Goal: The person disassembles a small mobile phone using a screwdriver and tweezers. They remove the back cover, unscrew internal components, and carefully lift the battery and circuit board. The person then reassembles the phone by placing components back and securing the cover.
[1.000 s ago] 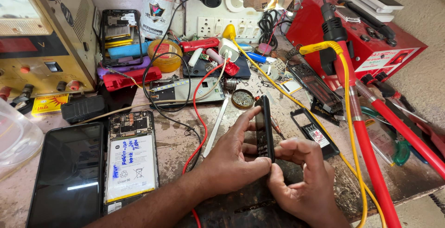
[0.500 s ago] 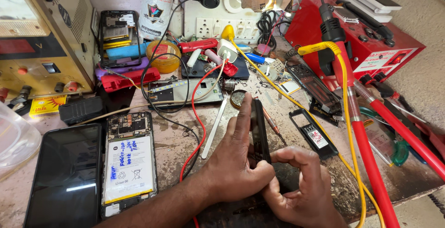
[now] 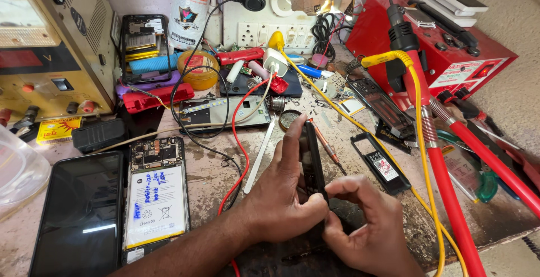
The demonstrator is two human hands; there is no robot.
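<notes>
Both hands grip a black phone frame (image 3: 311, 152) that stands on its long edge near the bench's front. My left hand (image 3: 281, 198) clasps it from the left, index finger stretched up along its side. My right hand (image 3: 368, 220) pinches its lower end from the right with thumb and fingers. To the left an opened phone (image 3: 156, 198) lies flat with its white battery exposed, and beside that lies a dark screen panel (image 3: 79, 215). A small black plastic cover (image 3: 380, 163) rests just right of the hands.
A yellow bench power supply (image 3: 45, 46) stands at back left, a red rework station (image 3: 450, 52) at back right. Its red hose (image 3: 450, 198) and a yellow cable (image 3: 419, 159) run down the right side. Red wire (image 3: 241, 142), tweezers (image 3: 260, 156), screwdriver (image 3: 323, 142) and phone parts crowd the middle.
The frame was tipped and pressed lower half a second ago; now it stands more upright again. My left index finger has stretched up along it, and my right hand has shifted to its lower end.
</notes>
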